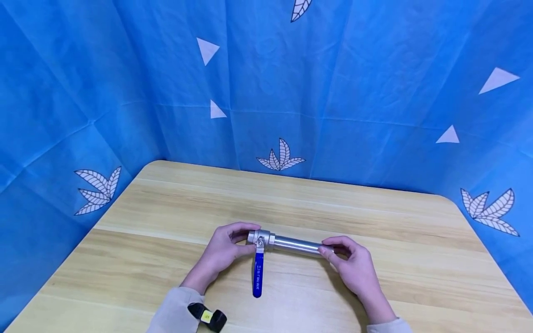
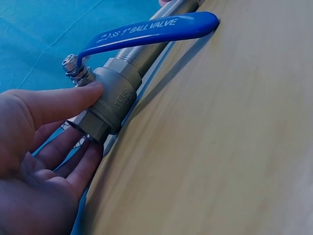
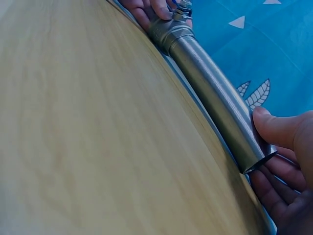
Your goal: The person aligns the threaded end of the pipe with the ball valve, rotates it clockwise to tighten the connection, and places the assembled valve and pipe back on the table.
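Observation:
A steel ball valve [image 1: 264, 237] with a blue lever handle [image 1: 258, 275] is joined to a straight metal pipe [image 1: 297, 245]. My left hand [image 1: 226, 247] grips the valve body by its free end, thumb on the near side and fingers behind, as the left wrist view shows. The lever points toward me, its lettering reading "SS 1" BALL VALVE" in the left wrist view. At the pipe's open right end my right hand [image 1: 354, 263] pinches the tube between thumb and fingers. In the right wrist view the pipe's hollow end [image 3: 259, 164] shows beside the thumb.
Beneath the hands lies a light wood-grain table [image 1: 200, 203] with rounded far corners. A blue cloth [image 1: 266, 83] with white triangles and leaf prints hangs behind and at both sides. A black strap with a yellow label [image 1: 206, 316] is on the left sleeve.

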Available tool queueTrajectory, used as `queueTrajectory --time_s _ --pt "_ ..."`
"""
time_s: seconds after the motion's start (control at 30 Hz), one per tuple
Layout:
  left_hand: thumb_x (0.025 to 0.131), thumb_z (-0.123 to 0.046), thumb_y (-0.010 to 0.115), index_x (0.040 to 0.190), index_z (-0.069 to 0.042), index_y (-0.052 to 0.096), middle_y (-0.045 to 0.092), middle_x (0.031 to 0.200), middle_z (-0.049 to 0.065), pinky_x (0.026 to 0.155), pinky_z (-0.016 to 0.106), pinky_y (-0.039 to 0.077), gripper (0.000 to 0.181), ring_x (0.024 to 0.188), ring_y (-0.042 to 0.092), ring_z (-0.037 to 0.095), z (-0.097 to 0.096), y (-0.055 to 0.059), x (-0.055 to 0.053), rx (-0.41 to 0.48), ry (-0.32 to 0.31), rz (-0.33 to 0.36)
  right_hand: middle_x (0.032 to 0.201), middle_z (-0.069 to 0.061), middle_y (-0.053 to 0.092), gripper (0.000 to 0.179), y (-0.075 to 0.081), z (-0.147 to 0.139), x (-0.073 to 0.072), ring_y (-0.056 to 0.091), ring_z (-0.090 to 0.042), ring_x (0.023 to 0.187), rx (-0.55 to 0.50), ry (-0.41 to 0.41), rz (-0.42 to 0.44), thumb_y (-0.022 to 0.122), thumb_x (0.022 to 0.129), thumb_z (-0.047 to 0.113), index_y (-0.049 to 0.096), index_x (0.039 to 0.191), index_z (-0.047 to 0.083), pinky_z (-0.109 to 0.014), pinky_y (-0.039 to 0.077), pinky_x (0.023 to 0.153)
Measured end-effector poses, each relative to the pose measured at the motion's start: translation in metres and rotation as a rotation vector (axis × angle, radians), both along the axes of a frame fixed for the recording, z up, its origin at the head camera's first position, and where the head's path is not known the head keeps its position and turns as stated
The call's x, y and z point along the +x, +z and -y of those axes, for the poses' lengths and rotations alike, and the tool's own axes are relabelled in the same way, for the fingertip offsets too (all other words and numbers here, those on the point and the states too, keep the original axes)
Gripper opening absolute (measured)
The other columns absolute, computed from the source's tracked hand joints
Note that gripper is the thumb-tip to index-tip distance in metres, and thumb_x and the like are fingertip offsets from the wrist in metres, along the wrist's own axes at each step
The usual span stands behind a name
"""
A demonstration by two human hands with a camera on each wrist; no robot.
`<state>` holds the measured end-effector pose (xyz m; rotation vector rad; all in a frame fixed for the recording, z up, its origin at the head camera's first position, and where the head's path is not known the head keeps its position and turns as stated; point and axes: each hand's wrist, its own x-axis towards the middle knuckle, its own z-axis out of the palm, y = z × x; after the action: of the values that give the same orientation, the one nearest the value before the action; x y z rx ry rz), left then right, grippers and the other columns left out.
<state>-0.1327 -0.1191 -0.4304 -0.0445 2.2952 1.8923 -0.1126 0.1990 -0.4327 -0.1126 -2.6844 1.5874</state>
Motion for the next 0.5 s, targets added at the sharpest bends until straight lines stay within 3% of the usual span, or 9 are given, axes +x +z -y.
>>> queueTrajectory --time_s 0.33,0.5 --pt "0.085 0.005 0.083 0.123 -0.022 0.080 0.070 0.140 0.007 0.110 0.044 0.058 0.047 0.134 0.067 0.036 0.000 -0.003 0.001 0.004 0.015 0.015 0.120 -0.005 0.080 0.028 -0.009 0.002 0.002 0.072 -0.005 0.105 -0.059 -0.006 -0.012 0.085 0.094 0.023 0.079 0.118 0.012 -0.014 0.057 0.094" --pt "0.086 0.003 0.083 0.134 -0.021 0.075 0.066 0.147 0.009 0.112 0.042 0.057 0.053 0.139 0.064 0.037 0.009 0.001 -0.002 0.015 -0.028 0.015 0.120 -0.005 0.080 0.028 -0.008 0.004 -0.002 0.074 -0.007 0.107 -0.061 -0.004 -0.035 0.085 0.095 0.024 0.078 0.119 0.013 -0.014 0.057 0.096"
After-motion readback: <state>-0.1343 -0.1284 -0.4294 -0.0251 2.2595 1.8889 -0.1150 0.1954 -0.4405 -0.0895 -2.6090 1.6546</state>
